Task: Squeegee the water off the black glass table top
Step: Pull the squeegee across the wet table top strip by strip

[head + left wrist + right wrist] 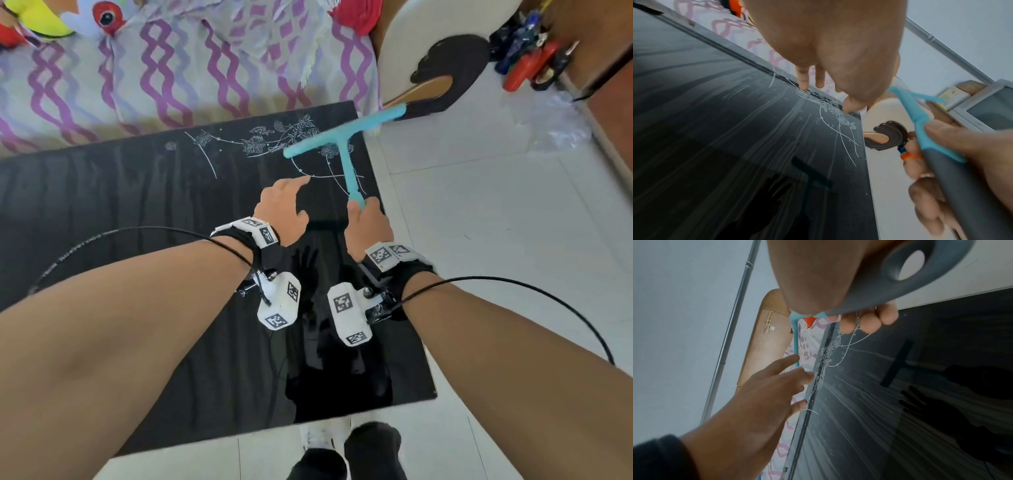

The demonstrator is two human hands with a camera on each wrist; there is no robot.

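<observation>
Turquoise plastic, light and stiff: that is how I judge the squeegee [342,144], so one hand should manage it. My right hand [368,228] is wrapped round the grey grip end of its handle, the sensible place to take hold. Its blade hangs over the far right corner of the black glass table top [137,212]; whether it touches the glass I cannot tell through the blur. My left hand [282,212] hovers beside it, fingers spread, grasping nothing. Streaky wet glass looks slippery and breakable.

squeegee [342,150]: 1 | glass table top [137,212]: 1 | hands: 2 | chair [428,51]: 1
</observation>
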